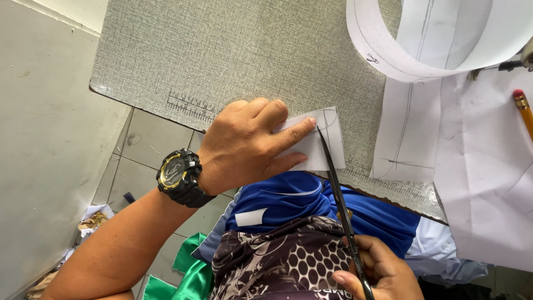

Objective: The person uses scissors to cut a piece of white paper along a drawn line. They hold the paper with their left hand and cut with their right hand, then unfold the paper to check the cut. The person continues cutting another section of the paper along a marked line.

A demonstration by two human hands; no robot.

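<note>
Small white paper piece point(319, 145), pencil-lined, with a curved line at its upper right corner; lies flat at the near edge of a grey speckled table point(233, 50), its lower edge roughly level with the table edge. Left hand point(250, 144), wrist bearing a black and yellow watch point(179, 173), rests on the left part of the paper, fingers extended and close together, index fingertip reaching the paper's upper middle, palm pressing down. Scissors point(341, 211), long dark blades, run from the right hand point(377, 275) at the bottom of the view up to the paper; the tip meets the sheet just beside the left index fingertip. Right hand is wrapped closed about the scissor handles. Ruler markings point(189, 105) are printed along the table edge to the left of the hand. Blue cloth point(300, 197) and dark patterned cloth point(283, 261) lie below the table edge, under the blades. Larger white pattern sheets point(477, 166) cover the table to the right; a curled paper strip point(388, 50) stands above them; a pencil point(524, 111) lies at far right. Bare table surface lies open above and to the left of the paper.
</note>
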